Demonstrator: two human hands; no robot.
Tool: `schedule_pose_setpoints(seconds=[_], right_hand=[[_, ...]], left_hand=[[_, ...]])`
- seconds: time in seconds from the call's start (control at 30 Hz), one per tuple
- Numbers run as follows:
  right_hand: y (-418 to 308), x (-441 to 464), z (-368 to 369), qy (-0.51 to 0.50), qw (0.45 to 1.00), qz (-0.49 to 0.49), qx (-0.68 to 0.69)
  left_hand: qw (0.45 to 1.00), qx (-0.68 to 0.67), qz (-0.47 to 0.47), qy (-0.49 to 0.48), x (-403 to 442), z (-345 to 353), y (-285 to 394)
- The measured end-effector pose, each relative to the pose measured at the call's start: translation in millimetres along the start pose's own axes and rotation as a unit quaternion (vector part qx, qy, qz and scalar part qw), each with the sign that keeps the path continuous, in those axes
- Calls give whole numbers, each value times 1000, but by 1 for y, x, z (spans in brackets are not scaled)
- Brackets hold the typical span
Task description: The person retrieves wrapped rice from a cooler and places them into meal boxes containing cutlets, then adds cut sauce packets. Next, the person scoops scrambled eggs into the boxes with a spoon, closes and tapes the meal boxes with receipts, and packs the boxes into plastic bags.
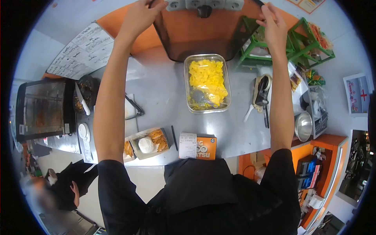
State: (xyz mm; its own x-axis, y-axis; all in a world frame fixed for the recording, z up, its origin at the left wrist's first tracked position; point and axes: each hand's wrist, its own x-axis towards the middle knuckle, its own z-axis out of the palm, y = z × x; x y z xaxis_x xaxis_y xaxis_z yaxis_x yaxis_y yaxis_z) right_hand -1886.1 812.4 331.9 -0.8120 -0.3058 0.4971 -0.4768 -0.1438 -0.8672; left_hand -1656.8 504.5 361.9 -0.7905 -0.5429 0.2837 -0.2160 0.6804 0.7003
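My left hand [143,15] is closed at the upper left corner of a dark see-through panel with a black rim [196,37]. At the panel's upper right edge, my right hand [274,29] has its fingertips on the rim. The panel stands tilted up at the back of the metal counter, its lower edge just behind a clear plastic container [188,103]. Chunky yellow food [207,78], resembling scrambled egg, fills most of that container. A power strip [203,4] with a black plug shows at the top, between my hands.
Near the front edge sit an open food box [147,145] and an orange box with a receipt [205,148]. Green crates [256,51], tongs [266,111] and a metal bowl [303,126] stand right. Left are a glass-fronted cabinet [43,109], a knife [82,100] and another person [66,184].
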Motion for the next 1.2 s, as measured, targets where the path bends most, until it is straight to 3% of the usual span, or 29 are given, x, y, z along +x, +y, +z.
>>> schedule_pose_setpoints(seconds=[0.07,0.13,0.17,0.2,0.27,0.3,0.33,0.4,0.47,0.57,0.7,0.8,0.97,1.07,1.2], right_hand=[[-4,-27,-1,74,985,-106,-113],[-9,-74,5,54,980,-119,-152],[2,-108,5,1,988,-78,-132],[19,-140,-2,-143,972,-40,-181],[56,-216,-14,-411,871,98,-252],[70,-250,-20,-478,836,95,-254],[79,-279,-21,-466,830,98,-291],[88,-306,-14,-426,829,95,-349],[91,-318,-4,-365,841,86,-389],[111,-318,13,-352,827,28,-438],[134,-316,40,-410,782,-23,-469],[134,-312,50,-429,761,-50,-484],[138,-304,41,-459,729,-119,-494],[118,-301,22,-422,761,-193,-454],[97,-301,1,-390,745,-258,-476]], left_hand=[[992,48,57,102,-22,10,-3],[953,57,129,268,-67,40,-6],[948,10,116,296,-95,59,-3],[940,-37,102,323,-126,79,-3],[970,-30,43,238,-186,122,-23],[991,-16,41,124,-214,145,-40],[999,-3,39,8,-236,163,-50],[996,36,57,-63,-261,189,-36],[990,71,70,-98,-266,214,-49],[969,170,125,-130,-255,230,-63],[948,202,143,-199,-240,239,-75],[974,92,122,-164,-233,236,-78],[979,41,43,-192,-221,228,-82],[977,59,39,-202,-216,224,-82],[977,38,1,-211,-219,221,-79]])
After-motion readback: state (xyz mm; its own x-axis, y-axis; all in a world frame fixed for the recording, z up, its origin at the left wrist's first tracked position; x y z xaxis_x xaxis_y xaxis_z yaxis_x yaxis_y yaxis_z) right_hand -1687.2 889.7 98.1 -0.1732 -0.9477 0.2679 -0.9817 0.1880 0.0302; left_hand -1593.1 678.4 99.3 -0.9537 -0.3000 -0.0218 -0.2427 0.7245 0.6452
